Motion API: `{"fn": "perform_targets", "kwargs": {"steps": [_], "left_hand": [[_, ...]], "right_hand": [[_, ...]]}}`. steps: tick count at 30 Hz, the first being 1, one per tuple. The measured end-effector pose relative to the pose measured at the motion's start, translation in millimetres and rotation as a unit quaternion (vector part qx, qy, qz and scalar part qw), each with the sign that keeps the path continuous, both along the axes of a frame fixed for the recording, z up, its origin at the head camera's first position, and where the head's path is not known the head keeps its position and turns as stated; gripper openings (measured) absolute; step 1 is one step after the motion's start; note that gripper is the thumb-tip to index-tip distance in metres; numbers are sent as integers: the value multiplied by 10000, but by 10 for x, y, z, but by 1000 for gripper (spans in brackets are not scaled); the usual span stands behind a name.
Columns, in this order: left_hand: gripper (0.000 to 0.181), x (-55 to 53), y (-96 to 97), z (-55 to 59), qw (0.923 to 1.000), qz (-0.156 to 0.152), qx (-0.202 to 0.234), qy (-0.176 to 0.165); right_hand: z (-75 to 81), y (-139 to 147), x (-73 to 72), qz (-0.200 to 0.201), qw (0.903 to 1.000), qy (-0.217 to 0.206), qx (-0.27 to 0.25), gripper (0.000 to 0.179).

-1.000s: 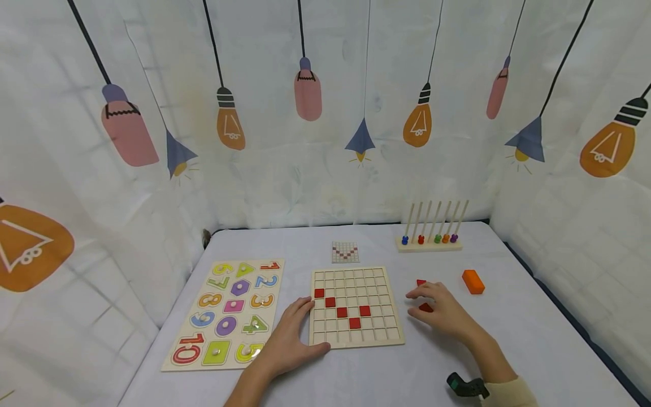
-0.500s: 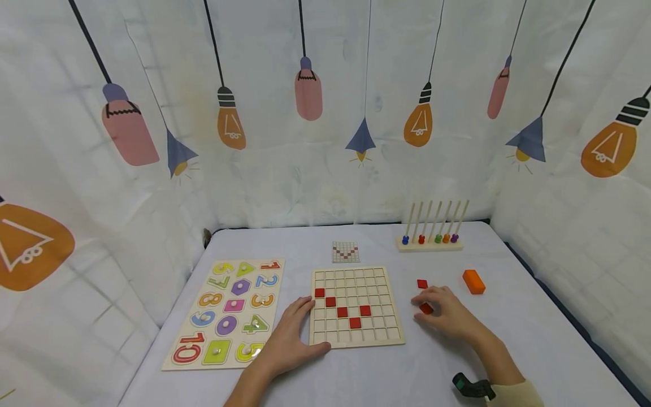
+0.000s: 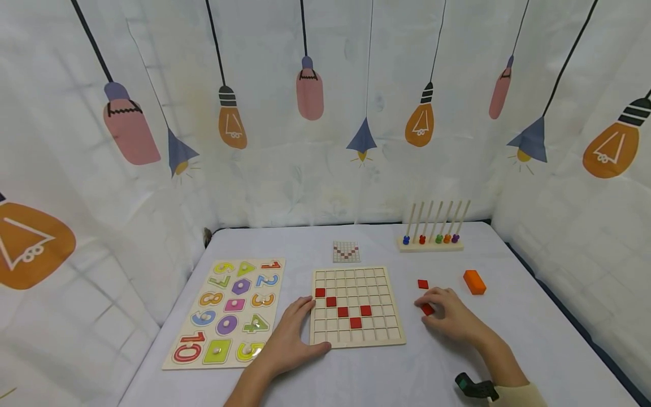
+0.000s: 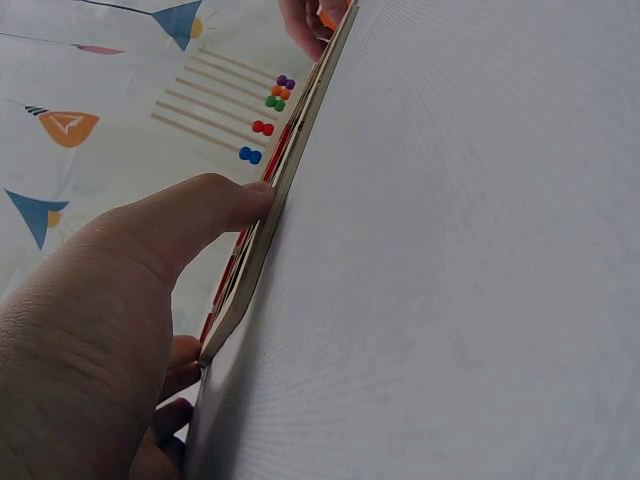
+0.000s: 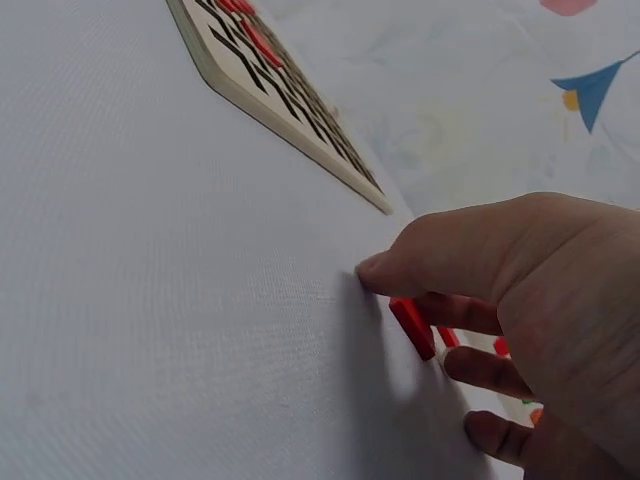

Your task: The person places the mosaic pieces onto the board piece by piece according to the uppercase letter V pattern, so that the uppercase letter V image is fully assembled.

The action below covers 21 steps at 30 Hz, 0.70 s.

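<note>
A square wooden grid board [image 3: 357,339] lies on the table with several red square tiles [image 3: 355,323] set in its cells. My left hand [image 3: 290,342] holds its near left corner, thumb at the front edge and fingertips along the left side. My right hand [image 3: 454,319] is right of the board, thumb and fingers spread around a loose red tile [image 3: 426,310]. In the right wrist view the thumb tip stands apart from this tile [image 5: 412,328], close to the fingers. Another loose red tile [image 3: 422,284] lies just beyond the hand.
Behind the board lies a small pattern card [image 3: 346,252]. A number and shape puzzle board [image 3: 277,325] lies to the left. At the back right stands a peg rack [image 3: 430,247] with coloured beads. An orange block [image 3: 474,282] lies right of the right hand.
My right hand has shifted slightly right and down, its fingers settling around the nearer loose tile and uncovering the farther one. The left hand and board stay put.
</note>
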State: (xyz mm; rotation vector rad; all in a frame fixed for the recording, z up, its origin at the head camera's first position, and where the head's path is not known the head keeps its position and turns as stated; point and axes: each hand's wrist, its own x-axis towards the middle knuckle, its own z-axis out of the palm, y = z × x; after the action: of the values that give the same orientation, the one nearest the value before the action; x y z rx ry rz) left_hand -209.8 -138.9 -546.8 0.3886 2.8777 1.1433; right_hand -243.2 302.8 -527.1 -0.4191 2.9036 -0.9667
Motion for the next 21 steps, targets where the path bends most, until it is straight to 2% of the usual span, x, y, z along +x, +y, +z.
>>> {"fn": "perform_targets", "kwargs": {"steps": [13, 21], "left_hand": [[112, 0, -1, -4, 10000, -22, -12, -1], [113, -3, 1, -6, 10000, -1, 33, -34]], "right_hand": [[-19, 72, -4, -396, 9991, -69, -152, 25], [-48, 100, -13, -509, 9986, 31, -102, 19]]}}
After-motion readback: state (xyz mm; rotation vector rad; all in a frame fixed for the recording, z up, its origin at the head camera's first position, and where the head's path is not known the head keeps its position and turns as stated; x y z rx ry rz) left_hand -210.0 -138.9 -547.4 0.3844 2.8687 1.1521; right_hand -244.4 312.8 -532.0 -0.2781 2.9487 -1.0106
